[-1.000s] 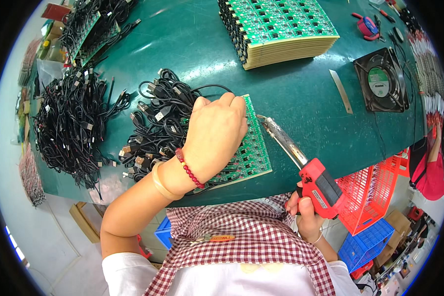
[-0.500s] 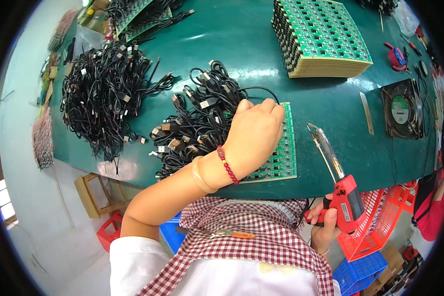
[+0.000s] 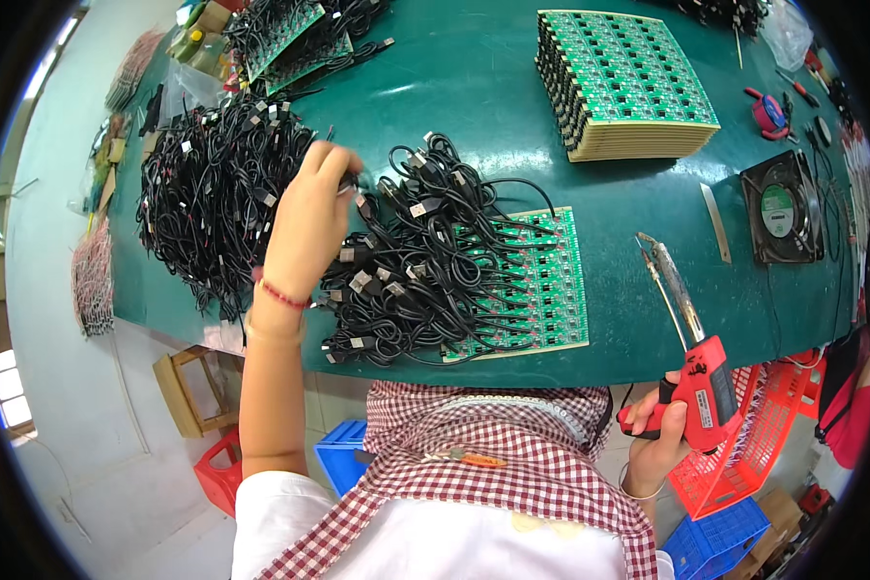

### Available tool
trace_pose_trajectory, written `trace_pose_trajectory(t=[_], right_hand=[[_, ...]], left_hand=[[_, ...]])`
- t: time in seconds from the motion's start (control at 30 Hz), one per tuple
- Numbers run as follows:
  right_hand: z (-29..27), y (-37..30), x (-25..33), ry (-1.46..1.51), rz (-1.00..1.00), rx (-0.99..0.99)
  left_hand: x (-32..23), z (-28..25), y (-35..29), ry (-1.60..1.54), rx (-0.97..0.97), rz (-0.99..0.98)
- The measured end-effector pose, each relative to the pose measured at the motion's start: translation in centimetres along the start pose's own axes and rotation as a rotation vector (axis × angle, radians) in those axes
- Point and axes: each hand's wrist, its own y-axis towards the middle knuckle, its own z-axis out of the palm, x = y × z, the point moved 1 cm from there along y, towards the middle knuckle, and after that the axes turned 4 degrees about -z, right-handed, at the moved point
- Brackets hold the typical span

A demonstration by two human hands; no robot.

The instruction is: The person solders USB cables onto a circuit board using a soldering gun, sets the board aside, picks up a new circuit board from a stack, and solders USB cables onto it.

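Note:
My left hand (image 3: 309,208) is raised at the right edge of a big heap of black USB cables (image 3: 213,184). Its fingers are closed on a dark, blurred USB cable (image 3: 349,182), mostly hidden by the fingers. Right of it, several coiled cables lie bunched over a green circuit board (image 3: 565,290), their thin ends reaching onto its rows of parts. Low at the right, my right hand (image 3: 659,435) grips a red and black soldering gun (image 3: 710,391). The gun's metal tip points up and left, held apart from the board.
A tall stack of green circuit boards (image 3: 638,87) stands at the back. To the right lie a metal strip (image 3: 715,222), a black fan (image 3: 783,211) and a pink spool (image 3: 769,114). More cabled boards (image 3: 295,48) sit at back left. Below the table edge is a red basket (image 3: 720,474).
My left hand has left the board and moved left to the cable heap, uncovering the board's rows and a cable arching onto its top. The soldering gun has shifted slightly right.

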Motion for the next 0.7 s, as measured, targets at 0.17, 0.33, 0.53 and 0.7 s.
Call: trace_pose_trajectory(t=[0.17, 0.33, 0.53, 0.7], right_hand=[[0.2, 0.4, 0.1, 0.008, -0.022, 0.05], [1.2, 0.5, 0.6, 0.007, -0.024, 0.024], [0.4, 0.4, 0.8, 0.031, -0.027, 0.004], [0.6, 1.2, 0.9, 0.028, -0.001, -0.011]], left_hand=[[2.8, -3.1, -2.9, -0.007, 0.276, -0.087], [5.5, -1.8, -1.1, 0.037, 0.11, -0.312], [6.4, -2.5, -0.9, -0.537, 0.447, -0.531], [6.4, 1.5, 0.6, 0.0, 0.158, -0.589]])
